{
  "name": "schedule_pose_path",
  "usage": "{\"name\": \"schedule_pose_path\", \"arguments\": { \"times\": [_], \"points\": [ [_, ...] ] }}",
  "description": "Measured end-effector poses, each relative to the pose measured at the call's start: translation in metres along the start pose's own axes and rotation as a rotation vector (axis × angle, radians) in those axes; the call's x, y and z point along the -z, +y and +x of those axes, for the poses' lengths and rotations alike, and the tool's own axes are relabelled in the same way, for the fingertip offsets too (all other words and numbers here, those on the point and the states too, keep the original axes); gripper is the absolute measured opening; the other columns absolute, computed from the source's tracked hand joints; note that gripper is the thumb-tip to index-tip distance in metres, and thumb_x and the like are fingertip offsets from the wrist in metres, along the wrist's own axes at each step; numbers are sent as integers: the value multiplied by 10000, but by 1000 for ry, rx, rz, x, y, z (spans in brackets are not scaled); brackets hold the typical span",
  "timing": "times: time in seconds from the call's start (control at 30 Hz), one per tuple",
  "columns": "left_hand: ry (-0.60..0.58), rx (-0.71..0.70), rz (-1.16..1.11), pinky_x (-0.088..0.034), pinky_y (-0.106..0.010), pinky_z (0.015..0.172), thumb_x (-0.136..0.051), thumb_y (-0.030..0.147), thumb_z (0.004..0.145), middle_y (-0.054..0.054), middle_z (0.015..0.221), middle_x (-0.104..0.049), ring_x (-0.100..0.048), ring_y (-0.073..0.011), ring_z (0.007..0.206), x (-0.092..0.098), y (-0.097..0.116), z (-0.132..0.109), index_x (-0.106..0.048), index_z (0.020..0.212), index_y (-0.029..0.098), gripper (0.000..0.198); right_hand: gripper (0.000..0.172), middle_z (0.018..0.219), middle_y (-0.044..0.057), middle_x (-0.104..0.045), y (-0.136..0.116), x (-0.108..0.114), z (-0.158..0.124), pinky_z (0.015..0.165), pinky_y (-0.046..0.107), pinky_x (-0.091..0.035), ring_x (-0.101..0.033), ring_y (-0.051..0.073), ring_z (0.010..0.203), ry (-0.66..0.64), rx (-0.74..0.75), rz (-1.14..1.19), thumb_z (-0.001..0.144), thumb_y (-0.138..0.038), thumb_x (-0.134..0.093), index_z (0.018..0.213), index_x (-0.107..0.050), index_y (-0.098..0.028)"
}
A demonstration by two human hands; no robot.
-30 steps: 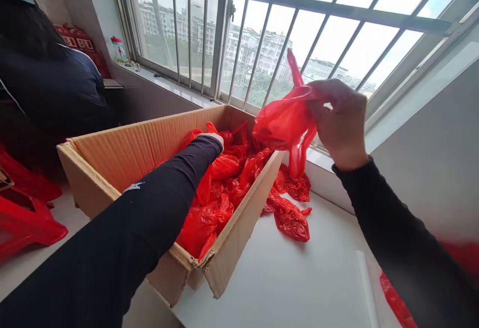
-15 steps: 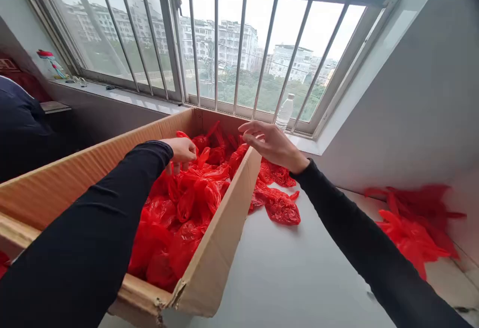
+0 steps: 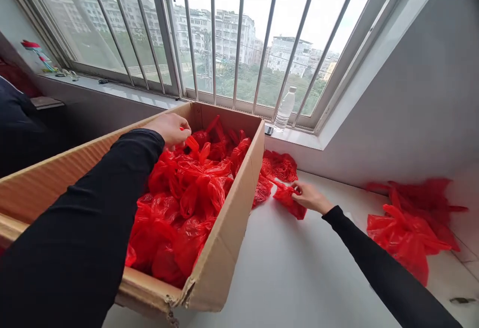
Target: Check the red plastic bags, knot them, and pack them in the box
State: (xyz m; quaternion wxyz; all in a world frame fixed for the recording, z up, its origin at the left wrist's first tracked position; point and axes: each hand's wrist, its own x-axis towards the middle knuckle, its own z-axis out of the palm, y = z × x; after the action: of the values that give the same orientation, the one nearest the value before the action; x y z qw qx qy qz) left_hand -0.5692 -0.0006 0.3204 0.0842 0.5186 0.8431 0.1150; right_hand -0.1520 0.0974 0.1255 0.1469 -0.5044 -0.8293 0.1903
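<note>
A long cardboard box (image 3: 224, 248) holds a heap of knotted red plastic bags (image 3: 187, 193). Over the far left part of the heap, my left hand (image 3: 170, 127) is closed, with a bit of red plastic bag (image 3: 183, 129) showing between its fingers. Outside the box on the right, my right hand (image 3: 309, 197) pinches a small filled red plastic bag (image 3: 289, 200) at the white tabletop. Close by lie another filled red bag (image 3: 261, 191) and a crumpled red bag (image 3: 280, 166), beside the box wall.
Loose red bags (image 3: 407, 236) lie at the right by the wall. A clear plastic bottle (image 3: 285, 110) and a dark phone-like object (image 3: 268, 130) are on the window sill. A red-capped bottle (image 3: 37, 55) stands far left, near a person in dark clothing (image 3: 18, 128).
My right hand has moved down from above the box edge to the table and taken hold of a red bag. My left hand has risen slightly, moving left.
</note>
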Motion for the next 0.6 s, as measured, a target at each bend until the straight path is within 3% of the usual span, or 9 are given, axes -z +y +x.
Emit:
{"name": "schedule_pose_path", "arguments": {
  "times": [0.1, 0.17, 0.27, 0.33, 0.4, 0.47, 0.53, 0.6],
  "points": [
    [147, 47, -67, -548, -247, 665, -538, 288, 914, -21, 768, -728, -609, -120, 564, 13, -13, -6, -687, 1156, 141, 320, 183, 752, 29, -710, -16, 40, 4, 567, 291, -453, -602, 163, 596, 98, -7, 132, 843, -289, -600, 962, -698, -191],
    [240, 81, -101, -551, -265, 657, -529, 291, 910, -24, 795, -730, -591, -117, 544, 19, -20, -11, -682, 1181, 141, 346, 219, 820, 49, -738, -40, 72, 3, 562, 295, -491, -658, 178, 644, 213, 16, 350, 849, -341, -647, 1013, -700, -205],
    [323, 95, -130, -552, -268, 677, -549, 276, 886, -30, 805, -732, -589, -119, 557, 24, -25, -16, -710, 1171, 140, 354, 242, 856, 29, -741, -97, 114, 4, 593, 281, -540, -700, 176, 724, 349, 140, 645, 864, -347, -684, 1081, -689, -239],
    [390, 98, -129, -549, -261, 721, -561, 280, 877, -26, 769, -726, -615, -131, 613, 26, -25, -18, -741, 1124, 151, 332, 197, 794, 7, -721, -146, 127, 8, 608, 270, -551, -707, 168, 720, 365, 265, 850, 866, -275, -715, 1056, -696, -230],
    [508, 125, -115, -549, -268, 782, -546, 286, 885, -29, 729, -716, -655, -156, 708, 29, -23, -19, -754, 1112, 169, 329, 125, 776, 3, -717, -199, 123, 16, 612, 261, -552, -705, 164, 726, 261, 336, 972, 886, -213, -707, 1008, -681, -201],
    [670, 179, -104, -551, -297, 846, -488, 282, 911, -62, 815, -743, -690, -186, 837, 33, -21, -22, -741, 1156, 174, 368, 148, 780, 4, -711, -251, 103, 26, 627, 265, -554, -675, 149, 710, 138, 374, 976, 929, -245, -692, 1050, -659, -165],
    [827, 246, -104, -544, -352, 926, -407, 244, 927, -130, 1042, -756, -697, -228, 1011, 36, -21, -27, -713, 1212, 144, 430, 309, 797, 13, -709, -295, 74, 35, 667, 292, -569, -647, 153, 710, -50, 452, 850, 908, -386, -743, 1078, -661, -141],
    [930, 298, -120, -517, -415, 1001, -353, 187, 913, -195, 1226, -707, -663, -277, 1157, 38, -22, -31, -686, 1247, 90, 481, 502, 916, 67, -731, -323, 49, 43, 780, 348, -583, -660, 193, 807, -237, 639, 678, 839, -466, -807, 1152, -656, -103]
  ]
}}
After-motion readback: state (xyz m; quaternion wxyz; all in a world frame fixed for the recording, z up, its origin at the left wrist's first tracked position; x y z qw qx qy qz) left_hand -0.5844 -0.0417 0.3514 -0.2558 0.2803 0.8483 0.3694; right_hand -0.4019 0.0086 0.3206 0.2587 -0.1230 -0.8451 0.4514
